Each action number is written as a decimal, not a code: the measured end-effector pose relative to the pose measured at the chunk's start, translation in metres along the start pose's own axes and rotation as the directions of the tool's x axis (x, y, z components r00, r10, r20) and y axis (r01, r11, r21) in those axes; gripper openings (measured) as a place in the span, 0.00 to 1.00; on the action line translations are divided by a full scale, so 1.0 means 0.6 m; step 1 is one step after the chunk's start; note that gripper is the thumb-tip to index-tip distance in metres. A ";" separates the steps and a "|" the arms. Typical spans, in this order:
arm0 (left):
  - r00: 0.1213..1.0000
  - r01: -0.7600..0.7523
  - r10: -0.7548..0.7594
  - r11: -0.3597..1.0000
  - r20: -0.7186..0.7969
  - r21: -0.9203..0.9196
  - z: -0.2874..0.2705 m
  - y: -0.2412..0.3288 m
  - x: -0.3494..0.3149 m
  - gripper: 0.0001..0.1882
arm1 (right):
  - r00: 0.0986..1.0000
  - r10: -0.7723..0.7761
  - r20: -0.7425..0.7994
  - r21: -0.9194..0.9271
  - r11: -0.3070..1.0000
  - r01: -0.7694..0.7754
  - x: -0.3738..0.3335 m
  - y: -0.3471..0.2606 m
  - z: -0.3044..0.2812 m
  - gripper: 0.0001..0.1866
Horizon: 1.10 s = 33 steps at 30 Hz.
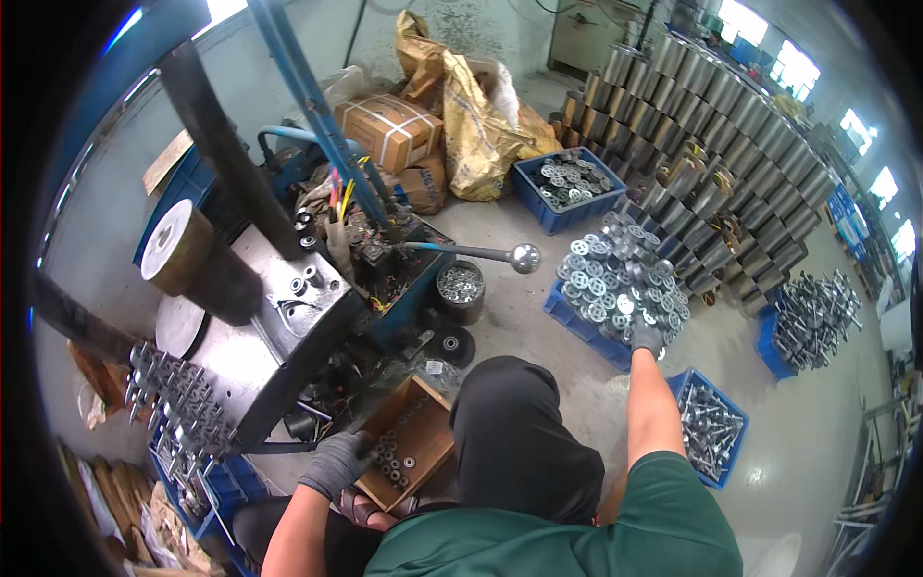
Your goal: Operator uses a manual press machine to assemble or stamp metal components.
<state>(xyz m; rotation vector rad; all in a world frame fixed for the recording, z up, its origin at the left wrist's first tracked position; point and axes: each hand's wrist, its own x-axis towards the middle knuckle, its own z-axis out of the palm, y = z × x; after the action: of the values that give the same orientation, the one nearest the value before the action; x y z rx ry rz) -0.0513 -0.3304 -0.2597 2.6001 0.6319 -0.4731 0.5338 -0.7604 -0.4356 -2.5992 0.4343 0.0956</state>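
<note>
My left hand, in a grey glove, is beside the left edge of an open wooden box. Its fingers look curled, and what they may hold cannot be made out. Small metal rings lie inside that box. Over on the right, my gloved right hand reaches to the near edge of a heap of spoked metal wheels. The heap rises above a blue crate. Its fingertips blend into the wheels, so its grip is hidden.
A machine with a steel table stands left, its ball-ended lever jutting over the floor. Shafted parts fill a blue crate near my right arm. Behind the wheels rise stacked metal cylinders. A metal bucket holds small parts.
</note>
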 end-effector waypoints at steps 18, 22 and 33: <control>0.978 -0.161 0.157 0.987 -0.138 -0.018 -0.019 -0.013 -0.021 0.19 | 0.603 -0.548 0.579 -0.240 0.592 0.769 -0.171 -0.198 0.004 0.39; 0.962 -0.197 0.190 0.980 -0.194 -0.016 -0.036 -0.008 -0.022 0.19 | 0.267 -0.644 0.717 0.208 0.564 0.799 -0.352 -0.396 -0.070 0.37; 0.924 -0.233 0.054 0.864 -0.378 -0.447 -0.067 0.008 -0.017 0.23 | -0.248 -0.768 0.591 0.787 0.616 -0.032 -0.820 -0.557 -0.117 0.40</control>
<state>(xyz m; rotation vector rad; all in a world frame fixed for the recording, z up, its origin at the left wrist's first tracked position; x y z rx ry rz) -0.0483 -0.3190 -0.2198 2.2261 0.5683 0.1998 0.1749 -0.3782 -0.1467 -1.1453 -0.9631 1.3667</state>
